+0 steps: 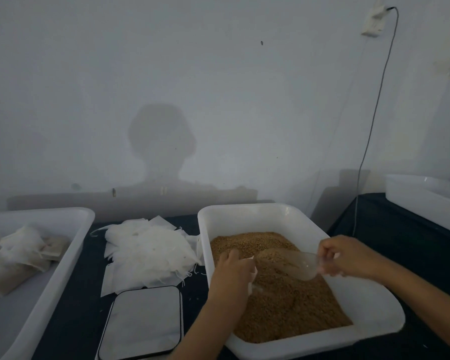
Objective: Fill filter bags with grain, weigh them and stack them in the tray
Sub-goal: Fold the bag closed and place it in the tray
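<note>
Over the grain (283, 302) in the white tub (374, 305), the left hand (231, 268) pinches a filter bag (252, 275) and the right hand (348, 255) grips a clear scoop (294, 263). Dark table (83, 294), scale (143, 320), empty bags (146, 253), tray (70, 245) at left, grey wall (218, 74).

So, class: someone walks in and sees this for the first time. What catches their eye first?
The tub of brown grain at lower right, with both hands over it: the right hand holds a clear scoop, the left hand a bag. Next, the white heap of empty bags at centre, behind the scale.
</note>
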`<action>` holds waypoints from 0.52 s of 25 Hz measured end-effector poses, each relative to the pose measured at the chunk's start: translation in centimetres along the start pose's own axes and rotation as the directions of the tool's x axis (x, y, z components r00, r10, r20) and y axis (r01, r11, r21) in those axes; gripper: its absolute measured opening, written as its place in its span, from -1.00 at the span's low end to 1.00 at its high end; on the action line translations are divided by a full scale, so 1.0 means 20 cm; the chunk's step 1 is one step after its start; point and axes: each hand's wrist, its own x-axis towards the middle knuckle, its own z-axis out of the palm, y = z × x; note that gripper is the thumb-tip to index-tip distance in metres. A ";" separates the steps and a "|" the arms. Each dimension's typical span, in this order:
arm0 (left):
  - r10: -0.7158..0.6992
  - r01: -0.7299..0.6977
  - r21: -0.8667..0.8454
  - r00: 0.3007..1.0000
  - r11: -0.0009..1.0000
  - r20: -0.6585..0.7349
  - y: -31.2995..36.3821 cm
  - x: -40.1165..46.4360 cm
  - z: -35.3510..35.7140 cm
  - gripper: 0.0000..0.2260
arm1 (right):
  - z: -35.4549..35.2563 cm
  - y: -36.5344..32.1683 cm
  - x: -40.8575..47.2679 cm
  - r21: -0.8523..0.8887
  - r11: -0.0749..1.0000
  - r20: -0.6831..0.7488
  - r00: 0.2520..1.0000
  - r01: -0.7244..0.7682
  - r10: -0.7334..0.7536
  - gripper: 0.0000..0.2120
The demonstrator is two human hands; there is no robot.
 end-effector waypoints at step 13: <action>0.260 -0.250 -0.204 0.965 0.947 0.021 0.00 0.04 -0.08 -0.87 | -0.18 -0.12 -0.06 -0.171 0.976 0.105 0.987 0.135 -0.118 -0.88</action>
